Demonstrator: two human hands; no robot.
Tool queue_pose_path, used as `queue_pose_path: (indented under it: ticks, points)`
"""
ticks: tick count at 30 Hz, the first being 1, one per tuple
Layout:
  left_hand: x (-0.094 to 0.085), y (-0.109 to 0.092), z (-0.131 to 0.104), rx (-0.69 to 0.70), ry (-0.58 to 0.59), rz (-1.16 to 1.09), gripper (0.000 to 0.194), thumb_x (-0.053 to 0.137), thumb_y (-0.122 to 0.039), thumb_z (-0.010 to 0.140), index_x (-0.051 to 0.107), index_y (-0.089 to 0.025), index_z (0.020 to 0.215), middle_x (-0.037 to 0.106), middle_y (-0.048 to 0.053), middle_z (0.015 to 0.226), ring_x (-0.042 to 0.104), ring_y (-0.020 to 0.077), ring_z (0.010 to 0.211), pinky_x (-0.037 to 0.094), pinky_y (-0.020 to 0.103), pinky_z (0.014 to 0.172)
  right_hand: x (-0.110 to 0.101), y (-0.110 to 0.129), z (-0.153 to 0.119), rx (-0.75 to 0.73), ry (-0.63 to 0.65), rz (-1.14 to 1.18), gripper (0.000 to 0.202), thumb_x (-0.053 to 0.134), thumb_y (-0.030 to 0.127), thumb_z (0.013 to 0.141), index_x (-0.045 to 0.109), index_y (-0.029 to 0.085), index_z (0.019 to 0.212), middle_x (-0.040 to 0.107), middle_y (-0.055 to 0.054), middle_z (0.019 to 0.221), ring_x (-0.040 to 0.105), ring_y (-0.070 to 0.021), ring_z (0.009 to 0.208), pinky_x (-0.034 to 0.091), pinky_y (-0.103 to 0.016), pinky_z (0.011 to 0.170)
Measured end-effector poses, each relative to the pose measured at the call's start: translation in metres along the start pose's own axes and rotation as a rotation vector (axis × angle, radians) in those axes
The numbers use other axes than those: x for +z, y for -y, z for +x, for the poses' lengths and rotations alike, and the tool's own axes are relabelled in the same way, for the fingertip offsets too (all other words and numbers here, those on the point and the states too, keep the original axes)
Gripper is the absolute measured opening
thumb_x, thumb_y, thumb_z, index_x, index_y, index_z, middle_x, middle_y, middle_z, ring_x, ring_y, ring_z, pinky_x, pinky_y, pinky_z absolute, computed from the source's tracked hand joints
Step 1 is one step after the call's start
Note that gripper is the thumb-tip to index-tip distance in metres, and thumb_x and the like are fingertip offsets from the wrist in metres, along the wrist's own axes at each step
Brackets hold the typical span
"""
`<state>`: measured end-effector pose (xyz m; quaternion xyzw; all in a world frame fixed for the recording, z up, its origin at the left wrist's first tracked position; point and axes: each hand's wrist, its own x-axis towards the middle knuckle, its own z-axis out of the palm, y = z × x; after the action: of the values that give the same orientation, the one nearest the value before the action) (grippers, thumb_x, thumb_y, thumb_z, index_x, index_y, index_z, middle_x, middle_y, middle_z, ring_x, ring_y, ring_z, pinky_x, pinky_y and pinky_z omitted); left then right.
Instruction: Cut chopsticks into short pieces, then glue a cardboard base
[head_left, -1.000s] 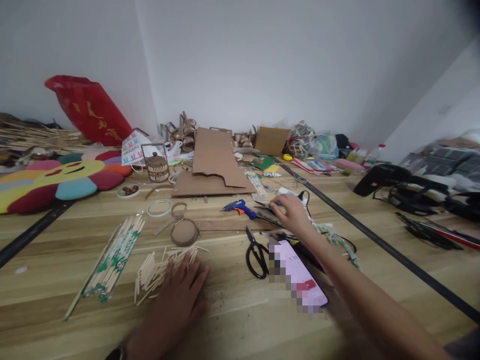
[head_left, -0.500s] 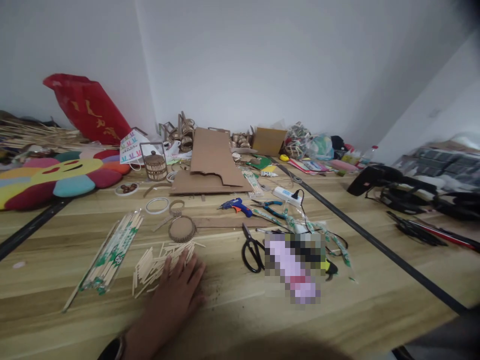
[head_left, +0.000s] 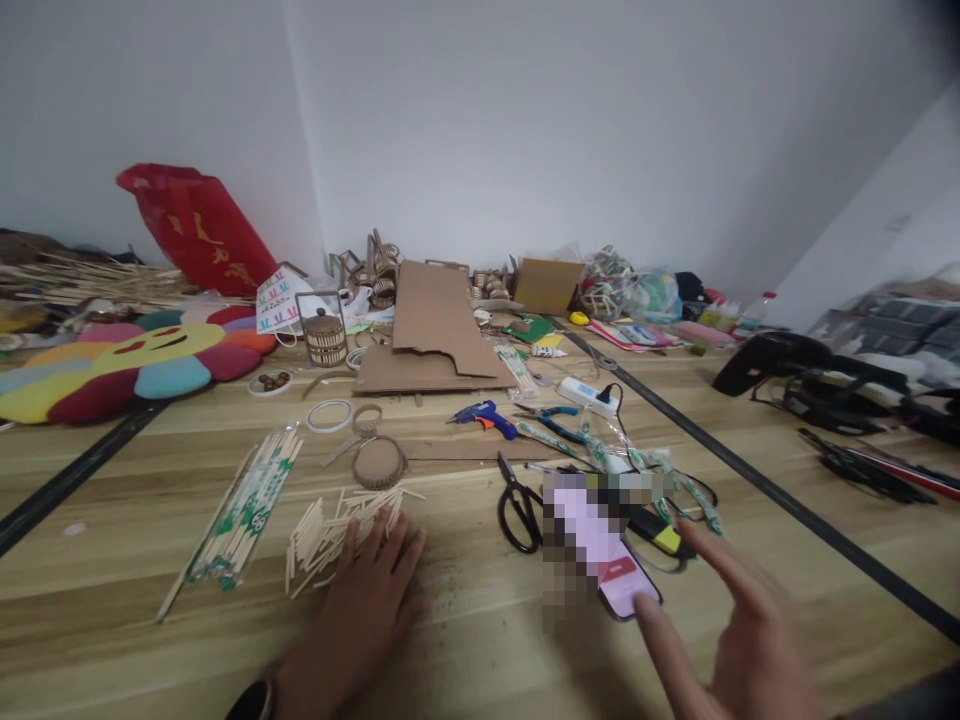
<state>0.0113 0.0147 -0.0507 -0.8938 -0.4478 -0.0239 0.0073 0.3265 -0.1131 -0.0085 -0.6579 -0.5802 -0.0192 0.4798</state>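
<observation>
My left hand lies flat on the table, fingers spread, its fingertips touching a loose heap of short cut wooden sticks. Over the table's right front, my right hand is held with thumb and index finger apart, nothing between them. Its thumb tip is near the lower end of a phone with a lit pinkish screen, partly blurred by pixel blocks. Black-handled scissors lie just left of the phone. Beyond the stick heap sits a round cardboard disc with a ribbed edge.
Wrapped chopsticks lie at left. Farther back are a blue glue gun, pliers, a power strip and cardboard sheets. A flower cushion lies at left; a small wooden bucket stands near it.
My right hand has come into view from the lower right, beside the phone. My left hand stays on the sticks. The whole view has shifted slightly.
</observation>
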Motion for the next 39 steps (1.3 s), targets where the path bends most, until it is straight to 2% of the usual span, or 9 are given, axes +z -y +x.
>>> queue_pose_path:
  ticks: [3, 5, 9, 14, 19, 23, 30, 34, 39]
  points:
    - [0.003, -0.001, -0.001, -0.003, -0.033, 0.025, 0.051, 0.049, -0.040, 0.092, 0.048, -0.028, 0.141, 0.045, 0.011, 0.149, 0.036, 0.0378, 0.139, 0.027, 0.065, 0.109, 0.029, -0.015, 0.010, 0.058, 0.060, -0.400, 0.070, 0.050, 0.059, 0.084, 0.040, 0.017, 0.140, 0.051, -0.022, 0.134, 0.048, -0.0425, 0.124, 0.038, -0.063, 0.098]
    - [0.005, -0.002, -0.002, -0.010, -0.062, 0.049, 0.048, 0.048, -0.038, 0.092, 0.049, -0.029, 0.140, 0.046, 0.009, 0.149, 0.036, 0.0368, 0.139, 0.026, 0.065, 0.109, 0.041, -0.027, 0.008, 0.139, 0.098, -0.616, 0.074, 0.044, 0.060, 0.084, 0.035, 0.015, 0.142, 0.049, -0.023, 0.136, 0.047, -0.0437, 0.125, 0.036, -0.067, 0.097]
    - [0.009, -0.002, -0.003, -0.008, -0.076, 0.071, 0.047, 0.050, -0.035, 0.092, 0.051, -0.031, 0.138, 0.048, 0.008, 0.147, 0.038, 0.0377, 0.137, 0.028, 0.065, 0.108, 0.047, -0.040, 0.000, 0.176, 0.174, -0.774, 0.074, 0.046, 0.054, 0.083, 0.029, 0.015, 0.144, 0.046, -0.023, 0.138, 0.048, -0.0403, 0.126, 0.040, -0.061, 0.096]
    - [0.013, -0.001, -0.004, 0.007, -0.080, 0.080, 0.049, 0.051, -0.032, 0.091, 0.050, -0.029, 0.139, 0.048, 0.010, 0.147, 0.038, 0.0393, 0.137, 0.029, 0.066, 0.107, 0.047, -0.039, 0.004, 0.123, 0.167, -0.780, 0.077, 0.051, 0.050, 0.083, 0.024, 0.016, 0.146, 0.047, -0.023, 0.134, 0.050, -0.0407, 0.123, 0.043, -0.058, 0.095]
    - [0.014, -0.001, -0.003, -0.010, -0.046, 0.062, 0.047, 0.050, -0.032, 0.092, 0.051, -0.028, 0.139, 0.046, 0.011, 0.148, 0.037, 0.0400, 0.137, 0.028, 0.068, 0.107, 0.049, -0.046, 0.011, 0.158, 0.197, -0.589, 0.075, 0.051, 0.047, 0.084, 0.024, 0.016, 0.147, 0.042, -0.022, 0.134, 0.056, -0.0376, 0.117, 0.053, -0.048, 0.087]
    - [0.014, -0.001, -0.003, -0.012, -0.039, 0.048, 0.048, 0.049, -0.033, 0.092, 0.050, -0.029, 0.139, 0.045, 0.011, 0.149, 0.036, 0.0402, 0.138, 0.029, 0.068, 0.106, 0.050, -0.053, 0.016, 0.170, 0.169, -0.519, 0.074, 0.052, 0.045, 0.084, 0.025, 0.018, 0.147, 0.039, -0.021, 0.136, 0.052, -0.0380, 0.122, 0.052, -0.050, 0.091]
    - [0.020, 0.000, -0.004, -0.029, -0.059, 0.063, 0.048, 0.050, -0.029, 0.090, 0.052, -0.030, 0.138, 0.047, 0.011, 0.148, 0.035, 0.0398, 0.139, 0.026, 0.068, 0.107, 0.048, -0.065, 0.035, 0.194, 0.184, -0.495, 0.075, 0.053, 0.044, 0.083, 0.027, 0.013, 0.146, 0.038, -0.023, 0.135, 0.051, -0.0389, 0.123, 0.052, -0.049, 0.091]
    - [0.023, 0.001, -0.005, -0.018, -0.078, 0.045, 0.048, 0.049, -0.032, 0.091, 0.050, -0.030, 0.140, 0.046, 0.011, 0.148, 0.033, 0.0392, 0.140, 0.023, 0.068, 0.109, 0.046, -0.070, 0.039, 0.169, 0.199, -0.500, 0.072, 0.052, 0.044, 0.084, 0.030, 0.013, 0.145, 0.038, -0.023, 0.137, 0.050, -0.0382, 0.125, 0.052, -0.047, 0.091]
    - [0.009, -0.002, -0.003, -0.057, 0.039, 0.007, 0.050, 0.050, -0.033, 0.091, 0.049, -0.029, 0.140, 0.043, 0.011, 0.150, 0.032, 0.0408, 0.140, 0.024, 0.069, 0.108, 0.043, -0.072, 0.029, 0.152, 0.210, -0.502, 0.070, 0.052, 0.044, 0.085, 0.031, 0.014, 0.144, 0.041, -0.022, 0.136, 0.057, -0.0348, 0.117, 0.053, -0.045, 0.088]
